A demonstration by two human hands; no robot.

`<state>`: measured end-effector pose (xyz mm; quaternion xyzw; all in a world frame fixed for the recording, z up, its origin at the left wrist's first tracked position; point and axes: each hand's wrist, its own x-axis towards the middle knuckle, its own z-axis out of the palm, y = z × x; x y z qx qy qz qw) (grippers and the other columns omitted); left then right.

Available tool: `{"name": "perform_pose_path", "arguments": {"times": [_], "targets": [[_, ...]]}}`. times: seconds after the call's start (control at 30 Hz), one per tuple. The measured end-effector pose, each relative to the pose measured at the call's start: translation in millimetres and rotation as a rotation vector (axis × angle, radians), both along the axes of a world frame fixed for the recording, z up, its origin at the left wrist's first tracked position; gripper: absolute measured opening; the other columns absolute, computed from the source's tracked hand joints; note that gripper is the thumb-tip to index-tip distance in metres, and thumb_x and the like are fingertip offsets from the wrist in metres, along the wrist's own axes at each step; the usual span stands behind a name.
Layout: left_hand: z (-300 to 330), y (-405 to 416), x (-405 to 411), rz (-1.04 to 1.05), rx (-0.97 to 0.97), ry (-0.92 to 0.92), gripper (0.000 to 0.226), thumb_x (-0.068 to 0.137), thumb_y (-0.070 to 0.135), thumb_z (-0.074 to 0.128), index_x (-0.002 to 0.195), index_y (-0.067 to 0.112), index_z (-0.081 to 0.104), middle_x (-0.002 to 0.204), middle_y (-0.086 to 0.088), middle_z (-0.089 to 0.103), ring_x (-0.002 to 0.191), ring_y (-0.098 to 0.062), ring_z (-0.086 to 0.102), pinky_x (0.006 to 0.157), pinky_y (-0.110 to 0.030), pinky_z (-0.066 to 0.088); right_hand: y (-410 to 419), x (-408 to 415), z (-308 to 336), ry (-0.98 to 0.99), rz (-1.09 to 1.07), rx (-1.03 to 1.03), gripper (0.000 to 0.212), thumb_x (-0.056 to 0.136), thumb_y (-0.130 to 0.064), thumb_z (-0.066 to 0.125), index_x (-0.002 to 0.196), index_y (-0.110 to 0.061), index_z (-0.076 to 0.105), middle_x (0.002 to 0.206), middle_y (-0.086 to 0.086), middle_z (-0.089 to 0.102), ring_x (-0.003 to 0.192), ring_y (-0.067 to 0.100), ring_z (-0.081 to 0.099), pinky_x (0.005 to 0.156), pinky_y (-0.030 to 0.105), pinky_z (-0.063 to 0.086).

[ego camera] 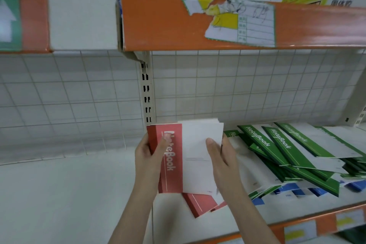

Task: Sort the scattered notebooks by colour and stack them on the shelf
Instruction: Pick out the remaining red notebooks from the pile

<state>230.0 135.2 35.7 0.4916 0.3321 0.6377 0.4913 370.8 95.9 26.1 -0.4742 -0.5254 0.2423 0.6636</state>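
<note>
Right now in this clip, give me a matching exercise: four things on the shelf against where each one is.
Things:
1. red notebooks
2. green notebooks
3. blue notebooks
4. torn price label

Places:
A. on the orange edge of the shelf above
B. partly hidden under the green pile
C. fanned out loose at the right
D. held between the left hand and right hand

Pairs: 1-D, 2-C, 3-B, 4-A
</note>
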Motion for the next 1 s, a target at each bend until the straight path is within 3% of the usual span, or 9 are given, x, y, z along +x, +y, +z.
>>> {"name": "perform_pose_path", "arguments": {"times": [0.1,0.27,0.37,0.5,0.6,0.77,0.93,1.0], "targets": [[-9,0,3,-0.002,-0.087,0.034,0.018,0.073,0.030,0.071,0.088,0.023,0.064,0.077,0.007,0.073,0.072,-0.014,0.070,0.060,-0.023,0.054,1,-9,-6,-0.002,0.016,-0.029,0.026,0.092,-0.045,0.043,0.110,-0.027,0.049,0.093,-0.019,0.066,0.087,0.003,0.065,0.069,0.020,0.053],[-32,-2,1,-0.050,-0.198,0.216,0.030,0.070,0.016,0.080,0.091,0.026,0.062,0.078,0.014,0.072,0.070,-0.002,0.068,0.057,-0.013,0.049,-3,-12,-33,-0.001,-0.063,-0.183,0.024,0.087,-0.050,0.038,0.100,-0.030,0.042,0.092,-0.011,0.064,0.082,0.006,0.066,0.067,0.020,0.056],[-40,-3,2,-0.075,-0.226,0.291,0.036,0.069,0.016,0.081,0.095,0.030,0.060,0.088,0.015,0.070,0.075,0.001,0.067,0.056,-0.011,0.049,-2,-10,-46,-0.148,-0.141,-0.301,0.020,0.094,-0.042,0.032,0.103,-0.025,0.038,0.089,-0.008,0.060,0.075,0.004,0.061,0.062,0.011,0.049],[-39,1,8,-0.096,-0.193,0.333,0.037,0.070,0.014,0.081,0.094,0.032,0.060,0.089,0.016,0.069,0.076,0.001,0.068,0.059,-0.011,0.049,0,4,-40,-0.335,-0.193,-0.394,0.018,0.100,-0.033,0.030,0.105,-0.018,0.038,0.089,-0.005,0.059,0.074,0.007,0.061,0.061,0.017,0.052],[-33,3,16,-0.151,-0.206,0.371,0.038,0.071,0.018,0.080,0.102,0.027,0.060,0.094,0.011,0.070,0.080,-0.005,0.068,0.063,-0.017,0.049,-3,23,-27,-0.386,-0.182,-0.485,0.020,0.102,-0.031,0.030,0.101,-0.016,0.043,0.084,-0.006,0.056,0.068,0.003,0.056,0.054,0.012,0.043],[-22,8,51,-0.252,-0.375,0.442,0.033,0.090,0.045,0.055,0.113,0.022,0.054,0.101,0.000,0.067,0.082,-0.018,0.067,0.061,-0.028,0.049,-23,64,-10,-0.255,-0.153,-0.620,0.029,0.102,-0.032,0.033,0.091,-0.010,0.048,0.073,0.002,0.046,0.065,0.012,0.047,0.058,0.023,0.040],[-12,-2,116,-0.387,-0.419,0.471,0.044,0.093,0.053,0.043,0.119,0.018,0.053,0.089,-0.001,0.070,0.068,-0.016,0.069,0.053,-0.024,0.047,-61,116,4,0.011,-0.302,-0.656,0.028,0.102,-0.027,0.037,0.094,-0.002,0.047,0.078,0.003,0.041,0.072,0.018,0.048,0.053,0.022,0.036],[-11,-11,145,-0.499,-0.409,0.466,0.044,0.094,0.053,0.043,0.121,0.020,0.053,0.093,-0.001,0.071,0.070,-0.015,0.071,0.052,-0.022,0.048,-77,141,2,0.005,-0.389,-0.651,0.030,0.101,-0.027,0.038,0.078,-0.008,0.042,0.072,0.003,0.036,0.065,0.016,0.043,0.048,0.019,0.032]]}}
